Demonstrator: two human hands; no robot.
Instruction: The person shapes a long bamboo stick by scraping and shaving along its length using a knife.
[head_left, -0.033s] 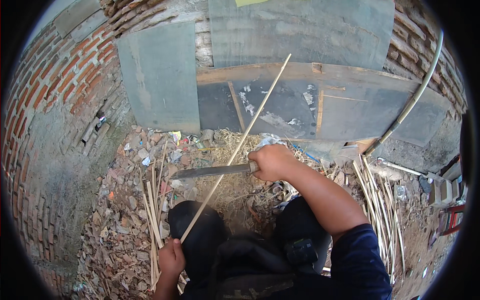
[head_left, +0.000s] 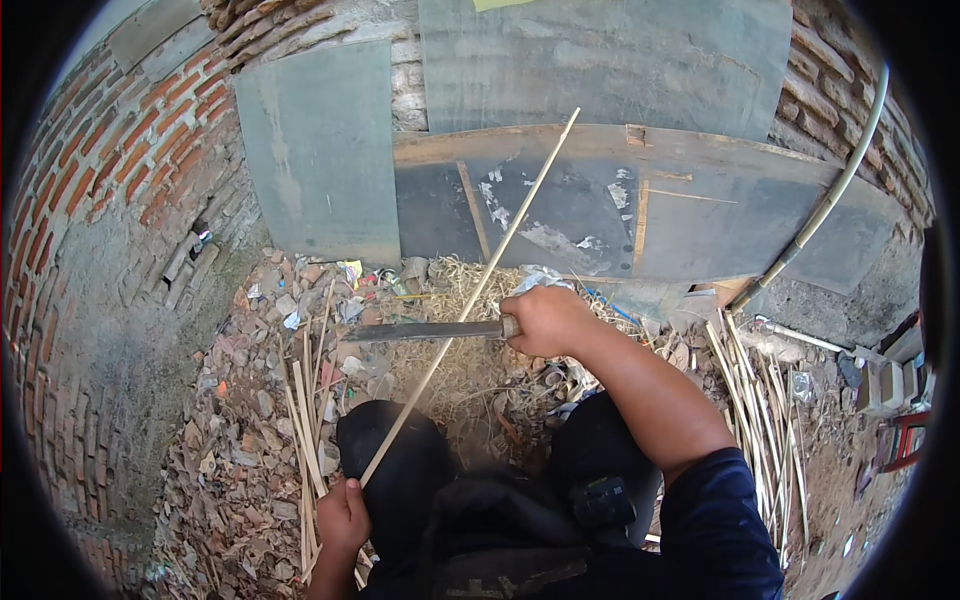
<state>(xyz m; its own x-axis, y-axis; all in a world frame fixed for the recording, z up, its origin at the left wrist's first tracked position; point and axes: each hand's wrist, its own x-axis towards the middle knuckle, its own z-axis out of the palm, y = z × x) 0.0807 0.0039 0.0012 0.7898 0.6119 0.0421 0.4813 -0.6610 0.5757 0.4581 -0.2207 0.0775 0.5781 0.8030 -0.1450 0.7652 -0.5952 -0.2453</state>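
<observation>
A long, pale bamboo strip (head_left: 523,207) slants across the middle, its far end up in front of the wall panels. My left hand (head_left: 342,515) is closed round its near end, beside my left knee. In my right hand (head_left: 550,322) is the handle of a machete (head_left: 400,331), gripped in a fist. Its long dark blade points left and crosses the strip near the strip's middle. Whether the edge bites into the strip I cannot tell. Curly pale shavings (head_left: 465,282) lie on the ground behind the blade.
Long split strips (head_left: 303,420) lie on rubble at the left; another bundle of strips (head_left: 757,420) is at the right. A brick wall (head_left: 75,400) rises on the left. Grey panels (head_left: 600,65) stand ahead, with a pale pole (head_left: 820,215) leaning at the right.
The machete's blade has tilted slightly, its tip rising to a more level line. My right hand has shifted a touch; my left hand stays in place.
</observation>
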